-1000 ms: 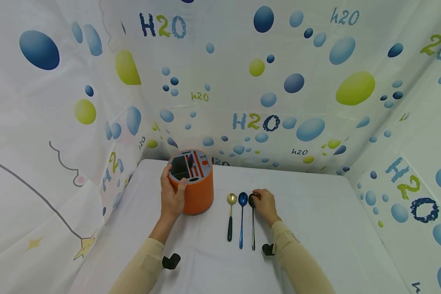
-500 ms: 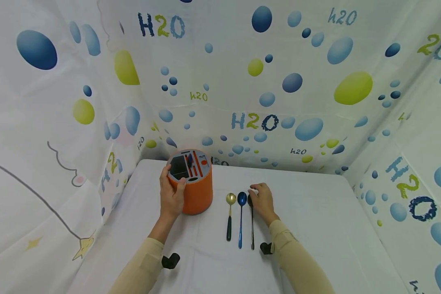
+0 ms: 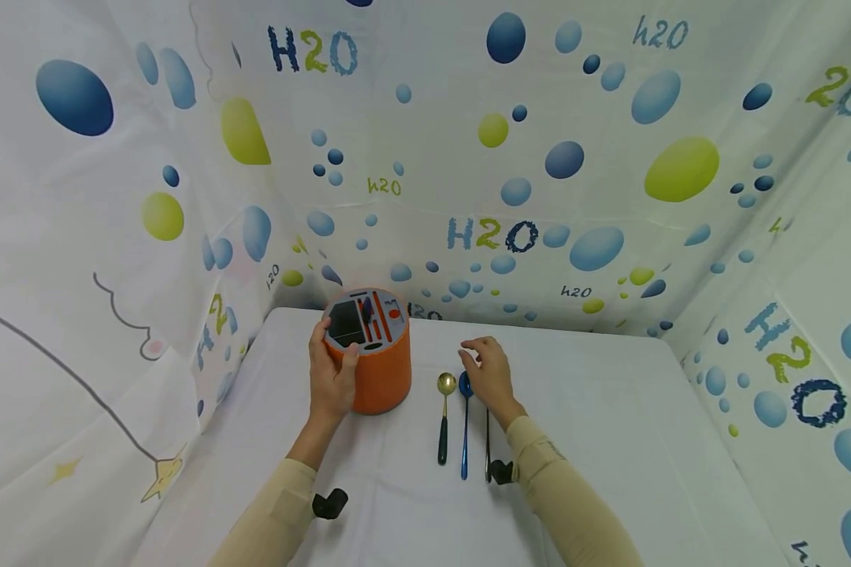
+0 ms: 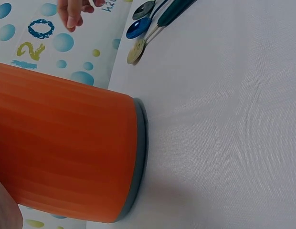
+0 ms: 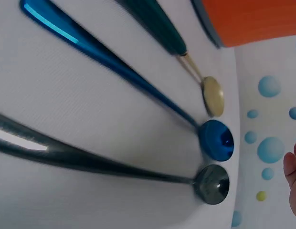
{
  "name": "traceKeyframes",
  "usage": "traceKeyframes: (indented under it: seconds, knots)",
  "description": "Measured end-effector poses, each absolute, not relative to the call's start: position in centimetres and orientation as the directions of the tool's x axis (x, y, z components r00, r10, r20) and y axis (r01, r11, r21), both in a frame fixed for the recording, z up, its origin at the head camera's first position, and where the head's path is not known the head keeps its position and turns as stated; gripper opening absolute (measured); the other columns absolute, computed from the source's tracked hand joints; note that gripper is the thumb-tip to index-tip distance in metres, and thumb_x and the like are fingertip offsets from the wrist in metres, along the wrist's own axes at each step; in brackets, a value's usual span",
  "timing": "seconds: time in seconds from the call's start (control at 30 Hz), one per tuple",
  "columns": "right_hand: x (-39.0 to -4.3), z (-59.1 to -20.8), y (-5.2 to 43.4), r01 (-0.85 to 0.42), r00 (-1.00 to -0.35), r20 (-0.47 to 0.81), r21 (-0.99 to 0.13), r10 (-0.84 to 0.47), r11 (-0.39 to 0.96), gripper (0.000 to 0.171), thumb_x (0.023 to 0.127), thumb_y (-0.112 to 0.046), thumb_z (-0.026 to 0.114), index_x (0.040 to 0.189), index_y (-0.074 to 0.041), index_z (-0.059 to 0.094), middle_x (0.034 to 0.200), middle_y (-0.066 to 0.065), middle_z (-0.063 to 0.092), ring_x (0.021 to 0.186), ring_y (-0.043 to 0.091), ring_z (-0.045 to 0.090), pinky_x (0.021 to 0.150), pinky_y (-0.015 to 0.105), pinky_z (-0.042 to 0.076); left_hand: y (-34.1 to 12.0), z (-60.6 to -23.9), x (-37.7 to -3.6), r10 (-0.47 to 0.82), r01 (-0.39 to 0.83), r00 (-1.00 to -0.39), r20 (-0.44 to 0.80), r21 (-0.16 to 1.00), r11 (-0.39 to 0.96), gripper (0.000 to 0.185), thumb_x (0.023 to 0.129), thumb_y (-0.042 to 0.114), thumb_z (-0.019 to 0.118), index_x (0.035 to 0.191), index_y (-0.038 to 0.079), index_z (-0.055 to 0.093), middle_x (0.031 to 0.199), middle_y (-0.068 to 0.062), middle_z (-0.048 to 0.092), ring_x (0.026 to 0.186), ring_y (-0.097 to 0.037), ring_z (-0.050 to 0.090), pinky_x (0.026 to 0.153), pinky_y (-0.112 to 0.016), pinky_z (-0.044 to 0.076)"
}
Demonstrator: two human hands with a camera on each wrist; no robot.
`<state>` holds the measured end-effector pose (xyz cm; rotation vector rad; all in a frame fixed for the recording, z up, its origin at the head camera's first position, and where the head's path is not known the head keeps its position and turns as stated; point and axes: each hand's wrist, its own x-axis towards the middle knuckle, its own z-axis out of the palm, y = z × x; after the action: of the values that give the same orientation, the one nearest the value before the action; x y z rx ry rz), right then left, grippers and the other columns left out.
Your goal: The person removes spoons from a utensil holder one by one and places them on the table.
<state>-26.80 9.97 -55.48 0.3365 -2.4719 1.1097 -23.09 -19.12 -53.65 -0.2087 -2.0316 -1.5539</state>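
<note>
My left hand grips the side of an upright orange cylinder holder whose grey top has several slots; the holder fills the left wrist view. To its right three spoons lie side by side on the white table: a gold spoon with a dark green handle, a blue spoon and a black spoon. My right hand hovers with relaxed fingers over the bowls of the blue and black spoons, holding nothing. In the right wrist view the gold bowl, blue bowl and black bowl all rest on the cloth.
A white cloth covers the table. Bubble-print curtains close in the back and both sides. Black wrist-camera mounts sit under both forearms.
My right hand has lifted off the black spoon's bowl and drifted left, now over the blue spoon's bowl. The left hand and holder have not moved.
</note>
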Motion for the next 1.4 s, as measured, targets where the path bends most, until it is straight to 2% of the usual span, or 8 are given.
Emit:
traceKeyframes:
  seconds: [0.33,0.63,0.8,0.9,1.03,1.2,1.3,1.4]
  knots:
    - [-26.7,-53.3,8.1,-0.511,-0.821,0.560,-0.633,-0.113,0.582,0.020,0.099,-0.013,0.070,0.115,-0.001,0.075,0.113,0.014,0.069,0.093,0.028,0.067,0.075,0.038,0.061,-19.0,-53.8,-23.3,-0.213,0.462,-0.819,0.532,0.834,0.302,0.067,0.103,0.021,0.060,0.160,0.020,0.026,0.164,-0.005,0.035,0.141,-0.025,0.045,0.112,-0.015,0.039]
    - [-26.6,-51.0,6.0,-0.567,-0.798,0.583,-0.640,-0.153,0.518,0.022,0.102,-0.016,0.067,0.117,-0.002,0.074,0.117,0.014,0.069,0.100,0.029,0.068,0.081,0.040,0.062,-18.1,-50.6,-21.1,-0.216,0.450,-0.829,0.516,0.845,0.289,0.065,0.102,0.015,0.058,0.157,0.001,0.027,0.160,-0.024,0.035,0.139,-0.040,0.046,0.108,-0.008,0.036]
    - [-26.5,-50.0,4.9,-0.597,-0.779,0.604,-0.634,-0.166,0.491,0.021,0.101,-0.015,0.067,0.117,-0.003,0.074,0.117,0.014,0.069,0.101,0.030,0.067,0.083,0.040,0.062,-18.0,-49.6,-20.4,-0.212,0.433,-0.840,0.500,0.852,0.294,0.064,0.102,0.015,0.058,0.156,-0.001,0.027,0.159,-0.025,0.036,0.139,-0.040,0.045,0.107,-0.007,0.036]
    - [-26.5,-49.5,4.3,-0.629,-0.752,0.634,-0.608,-0.180,0.483,0.021,0.101,-0.013,0.068,0.116,0.000,0.074,0.115,0.015,0.069,0.099,0.032,0.067,0.082,0.044,0.062,-18.0,-49.7,-20.5,-0.212,0.436,-0.838,0.502,0.851,0.292,0.065,0.102,0.016,0.058,0.156,-0.001,0.027,0.158,-0.025,0.037,0.138,-0.039,0.046,0.107,-0.008,0.037]
    - [-26.4,-48.9,3.7,-0.667,-0.717,0.664,-0.565,-0.213,0.485,0.022,0.100,-0.013,0.069,0.116,0.001,0.074,0.113,0.016,0.069,0.098,0.033,0.066,0.082,0.046,0.061,-18.2,-50.5,-21.0,-0.216,0.446,-0.831,0.512,0.847,0.290,0.065,0.102,0.014,0.059,0.157,0.001,0.027,0.158,-0.024,0.037,0.138,-0.038,0.046,0.109,-0.012,0.038]
    - [-26.4,-48.3,2.9,-0.677,-0.708,0.663,-0.539,-0.242,0.501,0.022,0.100,-0.012,0.069,0.118,-0.001,0.075,0.114,0.012,0.070,0.099,0.027,0.066,0.083,0.039,0.060,-18.8,-52.8,-22.5,-0.226,0.447,-0.824,0.520,0.841,0.306,0.067,0.102,0.020,0.059,0.160,0.015,0.026,0.161,-0.012,0.038,0.140,-0.029,0.046,0.112,-0.018,0.039]
    - [-26.4,-47.8,2.5,-0.688,-0.702,0.660,-0.534,-0.267,0.490,0.021,0.100,-0.011,0.069,0.118,-0.002,0.075,0.115,0.011,0.070,0.101,0.024,0.066,0.086,0.036,0.059,-19.1,-53.7,-23.0,-0.221,0.439,-0.827,0.517,0.839,0.320,0.068,0.103,0.026,0.059,0.161,0.023,0.025,0.162,-0.003,0.037,0.140,-0.023,0.046,0.112,-0.017,0.039]
    - [-26.3,-47.1,2.0,-0.716,-0.679,0.671,-0.516,-0.297,0.470,0.021,0.099,-0.009,0.069,0.118,-0.001,0.075,0.115,0.010,0.070,0.102,0.024,0.066,0.087,0.038,0.059,-19.2,-53.9,-23.1,-0.214,0.440,-0.830,0.515,0.841,0.316,0.068,0.103,0.028,0.059,0.161,0.026,0.025,0.164,0.000,0.035,0.141,-0.021,0.045,0.113,-0.015,0.038]
